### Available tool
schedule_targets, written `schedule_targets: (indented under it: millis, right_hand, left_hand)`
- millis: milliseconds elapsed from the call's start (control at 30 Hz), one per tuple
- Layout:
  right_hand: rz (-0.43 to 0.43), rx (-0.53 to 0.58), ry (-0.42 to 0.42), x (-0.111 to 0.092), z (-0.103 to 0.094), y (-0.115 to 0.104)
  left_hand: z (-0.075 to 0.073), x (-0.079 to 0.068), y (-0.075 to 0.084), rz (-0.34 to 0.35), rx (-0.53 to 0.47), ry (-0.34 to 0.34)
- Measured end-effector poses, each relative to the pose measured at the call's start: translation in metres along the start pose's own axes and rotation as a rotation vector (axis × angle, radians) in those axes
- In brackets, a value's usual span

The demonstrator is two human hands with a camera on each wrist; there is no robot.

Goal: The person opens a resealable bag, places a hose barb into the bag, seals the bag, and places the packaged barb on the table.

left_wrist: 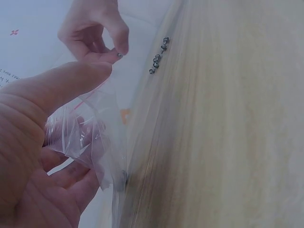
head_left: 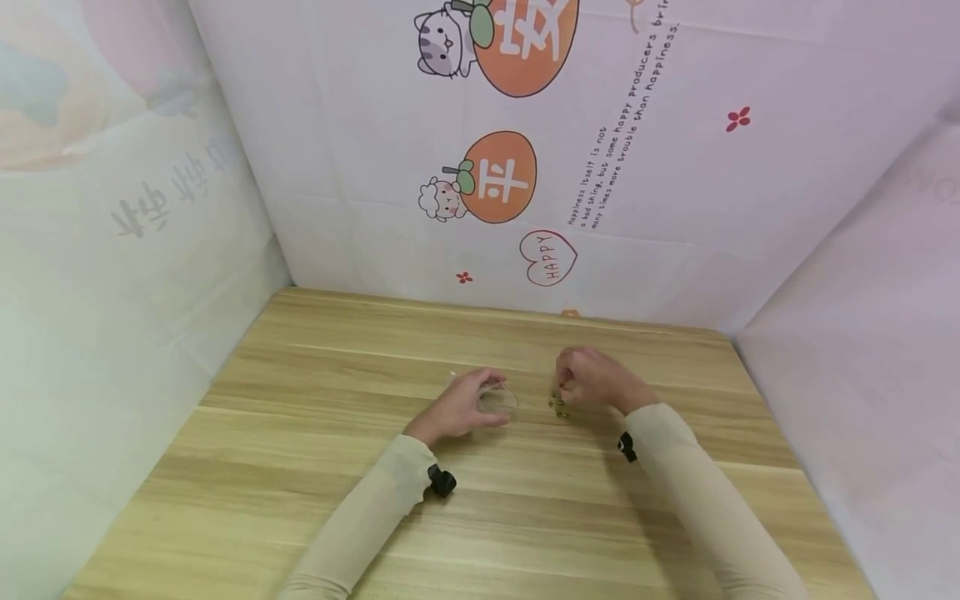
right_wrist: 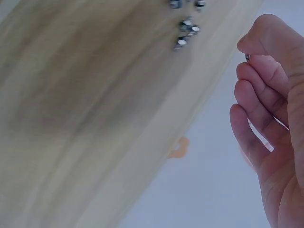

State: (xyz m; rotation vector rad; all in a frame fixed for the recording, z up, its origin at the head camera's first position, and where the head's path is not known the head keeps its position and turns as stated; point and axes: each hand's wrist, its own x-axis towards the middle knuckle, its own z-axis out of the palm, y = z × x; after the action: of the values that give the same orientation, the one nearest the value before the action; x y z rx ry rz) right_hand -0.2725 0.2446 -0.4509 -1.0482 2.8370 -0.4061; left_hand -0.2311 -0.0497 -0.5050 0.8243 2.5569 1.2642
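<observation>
My left hand [head_left: 459,407] curls round a clear zip bag [left_wrist: 80,128] with a red line along its mouth, thumb on one side and fingers on the other. Low in the bag, a small dark shape [left_wrist: 123,179] shows through the plastic. To the right, my right hand [head_left: 596,381] pinches one tiny metal piece [right_wrist: 247,56] between thumb and forefinger, mostly hidden by the fingertips. Several small metal pieces [right_wrist: 185,27], screw-like in shape, lie in a loose cluster on the table beside the right hand.
The wood-grain table [head_left: 480,525] extends under both arms. A white printed sheet [head_left: 360,167] rises behind its far edge, with white side walls [head_left: 862,275] at left and right. Each sleeve carries a small black wrist camera [head_left: 442,481].
</observation>
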Motion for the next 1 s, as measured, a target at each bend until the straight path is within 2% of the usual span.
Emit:
schedule_targets:
  millis: [167, 400, 767, 1000]
  right_hand:
    - [-0.057, -0.032, 0.017, 0.006, -0.01, -0.013]
    - [-0.1, -0.048, -0.002, 0.015, -0.02, -0.04]
    - [-0.199, -0.075, -0.011, 0.031, -0.016, -0.072]
    - [-0.213, -0.063, 0.001, 0.042, -0.012, -0.086]
  left_hand:
    - [-0.001, 0.0, -0.002, 0.015, 0.004, 0.01]
    - [-0.002, 0.0, -0.001, 0.017, 0.005, 0.01]
    - [-0.003, -0.001, -0.001, 0.005, -0.008, 0.002]
    - [-0.004, -0.003, -0.001, 0.004, -0.02, 0.005]
